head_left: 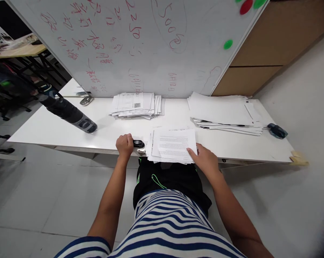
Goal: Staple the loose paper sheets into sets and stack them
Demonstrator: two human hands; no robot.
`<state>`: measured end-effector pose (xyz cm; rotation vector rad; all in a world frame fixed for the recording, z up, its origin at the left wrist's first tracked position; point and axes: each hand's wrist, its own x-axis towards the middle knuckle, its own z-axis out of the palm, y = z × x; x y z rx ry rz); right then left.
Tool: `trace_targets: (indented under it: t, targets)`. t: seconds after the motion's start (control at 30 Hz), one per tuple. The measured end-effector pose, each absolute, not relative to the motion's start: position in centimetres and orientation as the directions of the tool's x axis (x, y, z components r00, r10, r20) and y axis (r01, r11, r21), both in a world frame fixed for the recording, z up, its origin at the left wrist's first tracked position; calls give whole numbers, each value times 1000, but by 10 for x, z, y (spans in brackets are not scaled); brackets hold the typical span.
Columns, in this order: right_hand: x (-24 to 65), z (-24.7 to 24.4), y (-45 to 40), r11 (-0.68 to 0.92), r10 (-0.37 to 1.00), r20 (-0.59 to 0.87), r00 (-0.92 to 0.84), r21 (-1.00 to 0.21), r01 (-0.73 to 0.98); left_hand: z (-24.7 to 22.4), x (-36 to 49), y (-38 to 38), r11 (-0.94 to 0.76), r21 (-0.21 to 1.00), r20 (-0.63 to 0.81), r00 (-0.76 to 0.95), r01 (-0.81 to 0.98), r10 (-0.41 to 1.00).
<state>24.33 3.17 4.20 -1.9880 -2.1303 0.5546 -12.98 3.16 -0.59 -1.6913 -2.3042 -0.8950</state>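
My left hand [125, 145] is closed in a fist round a black stapler [138, 143], whose front end points right towards the paper. A stack of printed sheets [175, 145] lies at the front edge of the desk, its lower edge over my lap. Some of its sheets stick out unevenly on the left. My right hand [206, 157] grips the stack's right edge, thumb on top and fingers beneath. Between the stapler's tip and the sheets' left edge there is little or no gap; I cannot tell whether they touch.
On the white desk [102, 113], a pile of printed papers [132, 102] lies at the back middle and a larger pile [221, 109] at the right. A black bottle [70, 114] stands left. A dark blue object [277, 131] sits far right. Behind rises a whiteboard [156, 64].
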Motion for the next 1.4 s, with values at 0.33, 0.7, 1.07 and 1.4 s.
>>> trace_targets:
  t: [0.33, 0.7, 1.07, 1.4]
  targets:
    - [265, 9, 47, -41, 985, 125, 116, -487, 873, -8, -130, 32, 199, 393, 443, -375, 898, 814]
    - [273, -6, 66, -138, 964, 129, 232, -504, 853, 19, -126, 33, 216, 320, 326, -322, 922, 889]
    - [265, -6, 67, -175, 967, 105, 232, -388, 905, 64, -116, 47, 202, 342, 169, -271, 918, 947]
    - [261, -10, 76, -149, 974, 105, 201, -371, 917, 75, -129, 170, 199, 249, 260, -264, 948, 929]
